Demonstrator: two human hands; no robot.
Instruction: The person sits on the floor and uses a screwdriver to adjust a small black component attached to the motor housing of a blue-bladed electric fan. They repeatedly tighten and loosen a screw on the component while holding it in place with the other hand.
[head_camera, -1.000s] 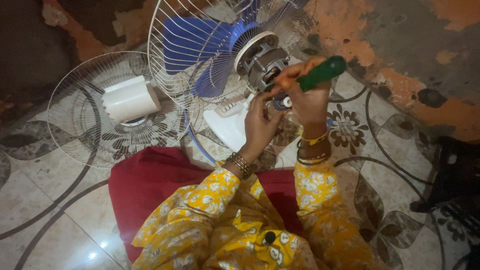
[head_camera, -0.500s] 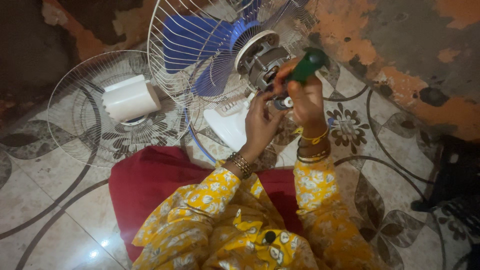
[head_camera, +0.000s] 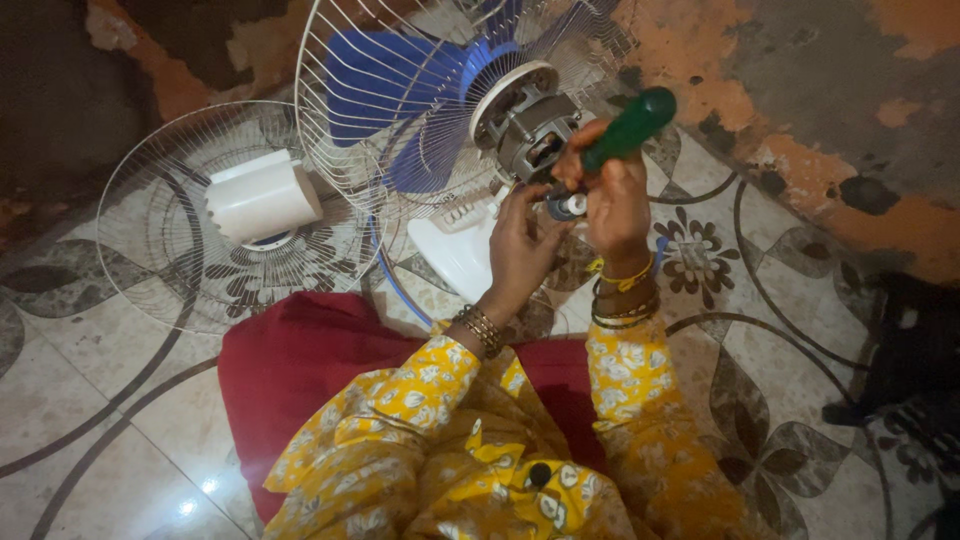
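The biggest thing here is the patterned tile floor (head_camera: 760, 330), cream with dark swirls and flower shapes, and everything is spread out on it so the person can sit right over the work. On the left lies the detached round wire front grille (head_camera: 150, 250), flat on the floor and out of the way, with a white plastic motor cover (head_camera: 262, 197) resting on top of it, so the loose parts sit together within reach.

Further off, toward the middle, the fan's rear wire guard with the blue plastic blades (head_camera: 400, 100) is tipped over, which turns the back of the fan toward the person. That leaves the bare metal motor (head_camera: 530, 125) exposed just above the white plastic fan neck (head_camera: 455, 250).

Nearer in you see a red cloth (head_camera: 300, 360) across the lap and yellow flowered sleeves (head_camera: 420, 390).

The right hand (head_camera: 615, 205) is wrapped tight around a green-handled screwdriver (head_camera: 625, 130), handle pointing up and to the right, so the tip angles down at the spot just below the motor. The left hand (head_camera: 520, 240) comes up beside it, fingers curled and pinched near a small silver-and-blue part (head_camera: 565, 207) at the tool's tip, likely steadying it. I can't tell exactly whether the fingers grip that part or just touch it. Both wrists wear bangles (head_camera: 625, 295).
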